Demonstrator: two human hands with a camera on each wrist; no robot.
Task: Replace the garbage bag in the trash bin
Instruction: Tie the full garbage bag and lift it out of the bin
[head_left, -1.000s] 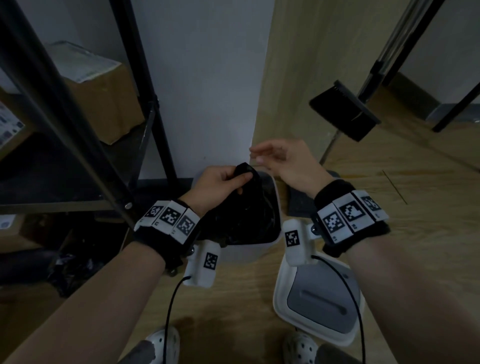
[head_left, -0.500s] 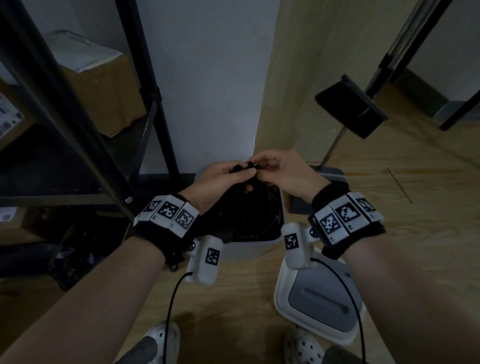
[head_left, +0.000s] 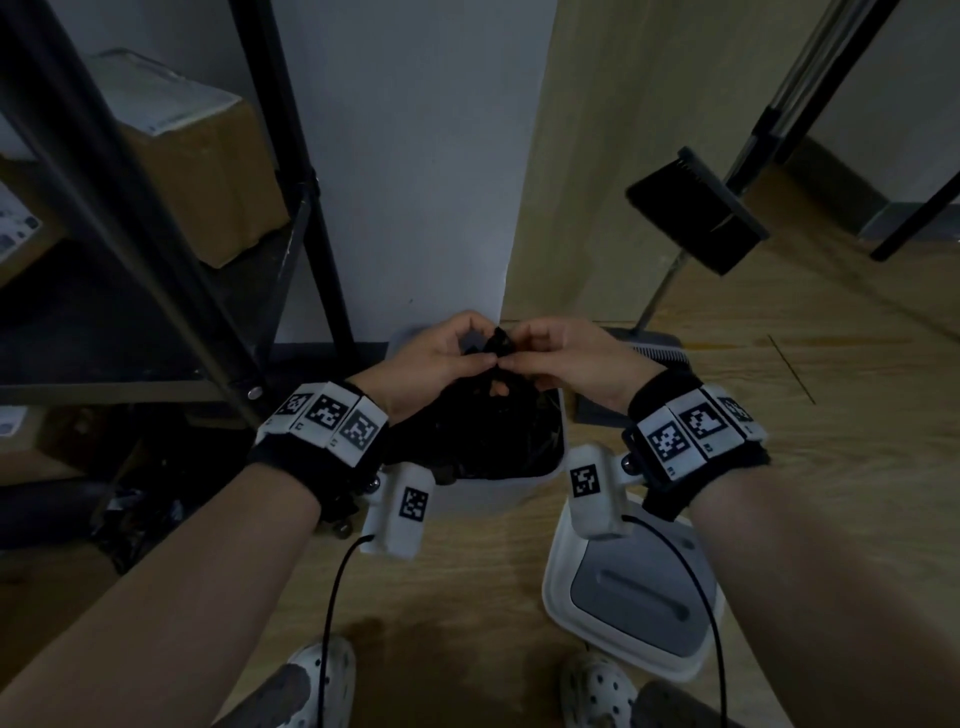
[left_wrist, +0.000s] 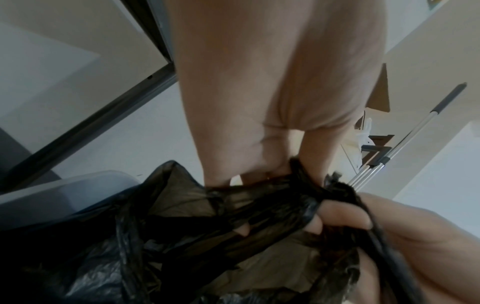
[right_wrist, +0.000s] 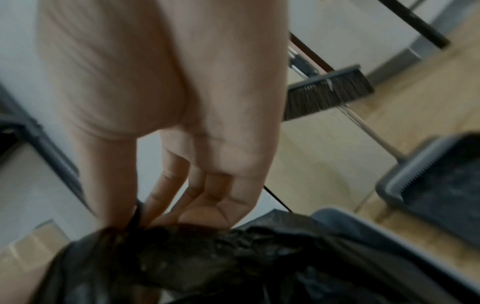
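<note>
Old garbage bag (head_left: 483, 431) sits in the trash bin (head_left: 555, 441), its gathered neck pinched between left hand (head_left: 434, 358) and right hand (head_left: 561, 358), directly above the bin. Looks like tying off. Lift-out and fresh liner remain; lid (head_left: 631, 603) lies below the right wrist.

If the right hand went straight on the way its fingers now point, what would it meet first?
Most likely the left hand. The right hand points leftward at it across the gathered top of the bag, which both pinch; only that plastic lies between their fingertips. Depth is unclear.
</note>
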